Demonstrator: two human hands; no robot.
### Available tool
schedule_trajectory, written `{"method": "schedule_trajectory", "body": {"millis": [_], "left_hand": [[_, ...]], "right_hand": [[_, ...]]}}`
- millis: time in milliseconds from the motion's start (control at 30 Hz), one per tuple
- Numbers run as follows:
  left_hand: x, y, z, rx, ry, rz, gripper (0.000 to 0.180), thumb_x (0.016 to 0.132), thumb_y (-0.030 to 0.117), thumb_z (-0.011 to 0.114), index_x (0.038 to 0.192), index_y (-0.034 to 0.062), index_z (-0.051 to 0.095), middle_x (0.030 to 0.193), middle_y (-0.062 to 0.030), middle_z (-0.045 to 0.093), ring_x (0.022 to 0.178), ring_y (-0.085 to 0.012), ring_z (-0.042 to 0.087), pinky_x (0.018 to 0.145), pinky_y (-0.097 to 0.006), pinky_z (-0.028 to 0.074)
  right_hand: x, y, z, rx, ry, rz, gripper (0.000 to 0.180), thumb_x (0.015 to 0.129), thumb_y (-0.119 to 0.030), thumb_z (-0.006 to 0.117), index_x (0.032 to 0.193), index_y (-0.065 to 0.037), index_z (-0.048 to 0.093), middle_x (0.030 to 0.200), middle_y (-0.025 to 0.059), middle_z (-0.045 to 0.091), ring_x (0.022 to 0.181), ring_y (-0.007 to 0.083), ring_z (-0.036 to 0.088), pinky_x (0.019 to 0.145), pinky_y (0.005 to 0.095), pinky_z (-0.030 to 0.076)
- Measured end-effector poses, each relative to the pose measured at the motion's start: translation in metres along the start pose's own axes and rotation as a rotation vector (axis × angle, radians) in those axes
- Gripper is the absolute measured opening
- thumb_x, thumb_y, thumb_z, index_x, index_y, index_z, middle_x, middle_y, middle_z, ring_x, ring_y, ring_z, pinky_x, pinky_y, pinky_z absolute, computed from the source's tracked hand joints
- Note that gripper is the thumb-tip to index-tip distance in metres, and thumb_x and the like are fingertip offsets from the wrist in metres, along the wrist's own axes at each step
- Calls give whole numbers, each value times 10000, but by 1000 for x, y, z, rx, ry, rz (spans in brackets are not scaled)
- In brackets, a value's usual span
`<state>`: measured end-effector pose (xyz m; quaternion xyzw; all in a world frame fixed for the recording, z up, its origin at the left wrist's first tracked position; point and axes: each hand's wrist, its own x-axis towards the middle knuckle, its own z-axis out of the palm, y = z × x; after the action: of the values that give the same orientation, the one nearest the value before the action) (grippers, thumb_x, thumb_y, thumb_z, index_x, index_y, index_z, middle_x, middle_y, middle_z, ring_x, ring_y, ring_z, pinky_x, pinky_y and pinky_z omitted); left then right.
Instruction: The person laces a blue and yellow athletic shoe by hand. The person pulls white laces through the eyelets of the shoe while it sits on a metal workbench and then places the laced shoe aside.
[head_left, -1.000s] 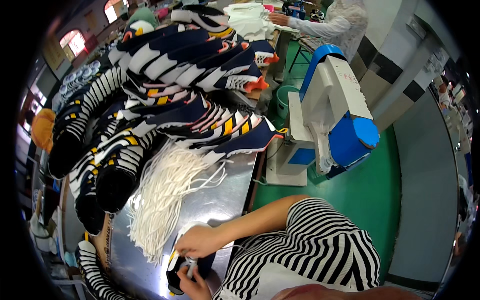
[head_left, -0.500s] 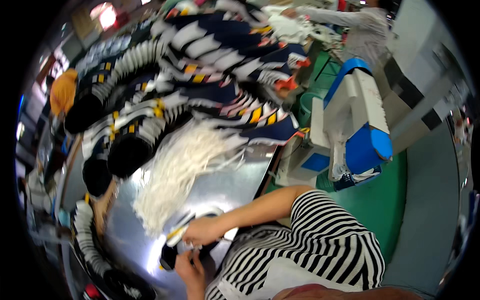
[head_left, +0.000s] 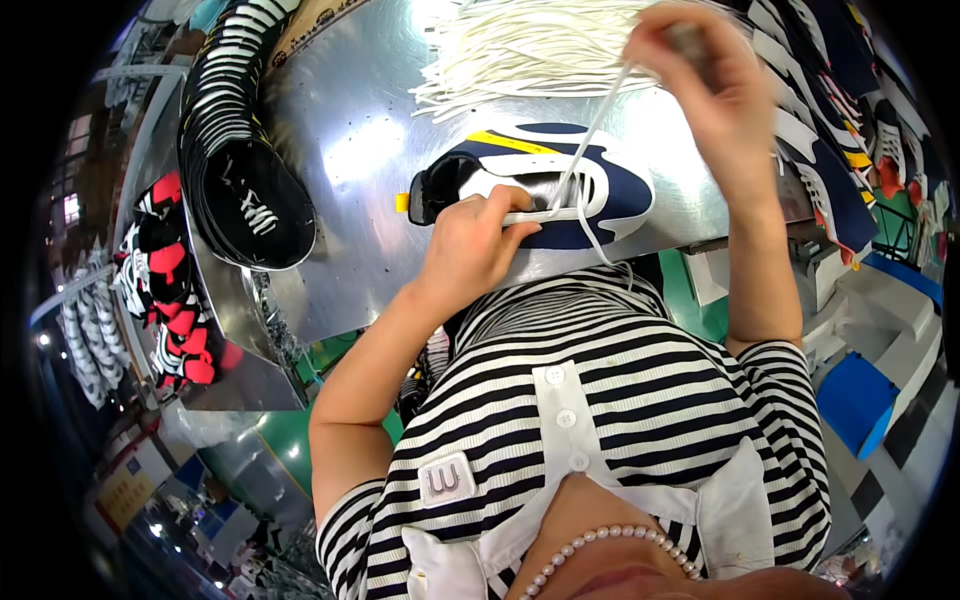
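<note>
A navy and white shoe upper (head_left: 620, 188) with a yellow stripe lies on the shiny metal table, its toe toward the right. My left hand (head_left: 478, 240) pinches the near edge of its lacing opening between thumb and fingers. From that opening a white shoelace (head_left: 600, 120) runs taut up to my right hand (head_left: 705, 95), which is raised to the upper right and closed on the lace, slightly blurred. Another length of lace hangs loose over the near side of the upper, toward my striped shirt.
A pile of white laces (head_left: 530, 50) lies at the table's far side. Nested black shoe uppers (head_left: 250, 215) curve along the left; red and black ones (head_left: 180, 300) sit beyond. More navy uppers (head_left: 815, 160) are stacked at right, above a white and blue machine (head_left: 870, 350).
The view has tilted down toward the table and my shirt. Both hands were close together at the shoe upper; my right hand is now up and away, drawing the lace out.
</note>
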<state>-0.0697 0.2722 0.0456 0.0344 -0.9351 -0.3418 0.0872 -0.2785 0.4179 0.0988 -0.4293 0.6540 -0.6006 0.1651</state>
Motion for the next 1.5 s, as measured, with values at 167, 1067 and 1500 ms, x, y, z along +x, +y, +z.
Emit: {"method": "schedule_trajectory", "body": {"millis": [167,1067,1500], "left_hand": [[9,4,-6,-322,36,-196,799,856,277,743,1424,16,246,959,-188,706,857,-367,694,760,-409,536],[15,1,29,-237,450,-341,202,853,49,739,1015,-14,636,917,-50,690,793,-86,640,710,-214,508],[13,9,31,270,433,-98,362,827,77,697,1162,11,577,978,-117,644,802,-282,577,729,-381,434]], "right_hand": [[-27,30,42,-158,-321,199,218,882,-60,674,1098,-40,650,873,58,694,802,111,641,733,247,511],[-43,26,39,-222,-200,146,206,930,-162,628,1092,-53,565,814,99,697,696,231,682,613,301,506],[-30,24,68,-707,-287,-115,235,824,-71,648,990,14,506,689,129,644,648,301,659,554,370,497]]}}
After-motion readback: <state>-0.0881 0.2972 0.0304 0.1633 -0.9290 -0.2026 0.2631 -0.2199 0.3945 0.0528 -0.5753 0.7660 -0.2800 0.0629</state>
